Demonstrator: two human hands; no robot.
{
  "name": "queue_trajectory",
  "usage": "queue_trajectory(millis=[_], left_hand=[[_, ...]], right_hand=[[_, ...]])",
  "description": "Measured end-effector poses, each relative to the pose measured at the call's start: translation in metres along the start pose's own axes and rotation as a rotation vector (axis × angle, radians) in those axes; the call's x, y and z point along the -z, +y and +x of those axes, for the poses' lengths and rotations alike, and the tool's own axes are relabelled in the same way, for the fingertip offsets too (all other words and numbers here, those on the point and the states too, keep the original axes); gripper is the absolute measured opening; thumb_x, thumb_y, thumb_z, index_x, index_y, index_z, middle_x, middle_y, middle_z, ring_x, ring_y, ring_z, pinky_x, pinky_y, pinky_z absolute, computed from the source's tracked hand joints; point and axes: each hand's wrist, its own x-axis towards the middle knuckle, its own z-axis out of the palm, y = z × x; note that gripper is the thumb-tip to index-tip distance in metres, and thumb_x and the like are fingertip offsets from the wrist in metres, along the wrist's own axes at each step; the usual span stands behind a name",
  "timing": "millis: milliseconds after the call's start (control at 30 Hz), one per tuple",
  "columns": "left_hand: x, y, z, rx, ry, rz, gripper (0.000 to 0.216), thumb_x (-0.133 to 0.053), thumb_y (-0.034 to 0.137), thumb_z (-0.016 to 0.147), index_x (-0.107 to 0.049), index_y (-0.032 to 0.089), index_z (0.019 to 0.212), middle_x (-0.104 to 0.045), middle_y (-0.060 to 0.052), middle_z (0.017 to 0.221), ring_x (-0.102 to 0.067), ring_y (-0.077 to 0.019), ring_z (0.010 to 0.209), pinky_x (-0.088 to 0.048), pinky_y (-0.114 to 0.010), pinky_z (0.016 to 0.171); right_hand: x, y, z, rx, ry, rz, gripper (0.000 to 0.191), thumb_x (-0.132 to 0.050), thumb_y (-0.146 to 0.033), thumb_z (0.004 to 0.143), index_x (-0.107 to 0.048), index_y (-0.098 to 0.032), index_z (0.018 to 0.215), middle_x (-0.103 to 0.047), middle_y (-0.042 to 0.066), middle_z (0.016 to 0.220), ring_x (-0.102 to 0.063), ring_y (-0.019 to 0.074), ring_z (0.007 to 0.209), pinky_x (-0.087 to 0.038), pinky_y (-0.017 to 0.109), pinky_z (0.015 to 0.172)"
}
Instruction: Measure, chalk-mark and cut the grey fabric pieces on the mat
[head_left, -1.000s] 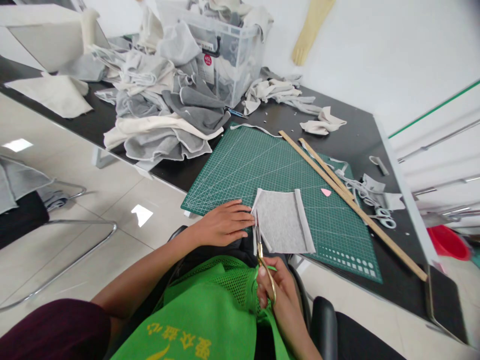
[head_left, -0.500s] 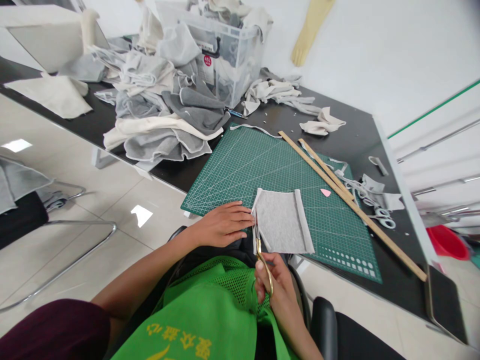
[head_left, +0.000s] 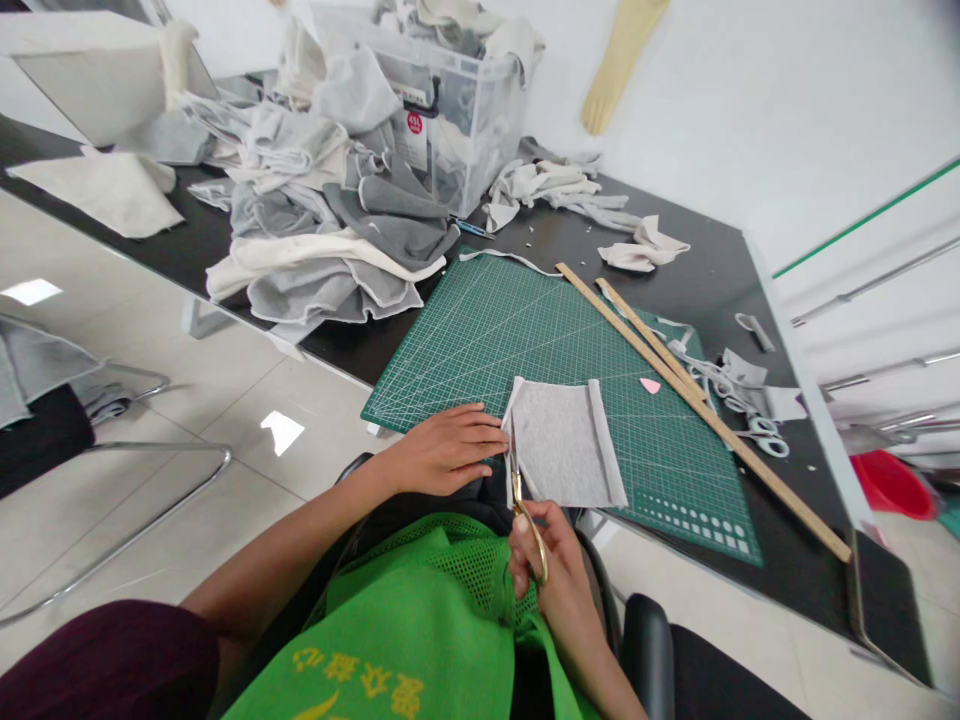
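A square of grey fabric [head_left: 564, 442] with pale rolled edges lies at the near edge of a green cutting mat [head_left: 525, 340]. My left hand [head_left: 448, 448] rests flat beside the fabric's left edge, fingertips touching it. My right hand [head_left: 547, 575] is closed round the handles of gold scissors [head_left: 521, 500], whose blades point up along the fabric's left edge.
A heap of grey and cream cloth [head_left: 322, 230] and a clear storage bin [head_left: 450, 110] sit at the back left. Two long wooden rulers [head_left: 675, 380], white-handled scissors [head_left: 750, 425], a pink chalk piece [head_left: 650, 385] and scraps lie at the right. A red tub [head_left: 896, 485] stands beyond the table.
The scissors and my right hand have crept a little forward along the fabric's left edge. My left hand has stayed where it was.
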Motion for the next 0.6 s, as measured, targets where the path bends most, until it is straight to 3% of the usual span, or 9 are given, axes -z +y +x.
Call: queue_trajectory(millis=[600], left_hand=[[0.0016,0.0008,0.0007,-0.007,-0.002,-0.016,0.04,-0.054,0.035,0.098,-0.057,0.022,0.135,-0.066,-0.006,0.133,-0.053,-0.0221,0.134,-0.03,-0.047,0.123]], right_hand=[[0.0005,-0.0046,-0.0014,-0.012,-0.004,-0.012,0.033,-0.059,-0.055,0.095,-0.051,-0.025,0.104,-0.048,-0.009,0.062,-0.04,0.0063,0.046,-0.032,0.019,0.045]])
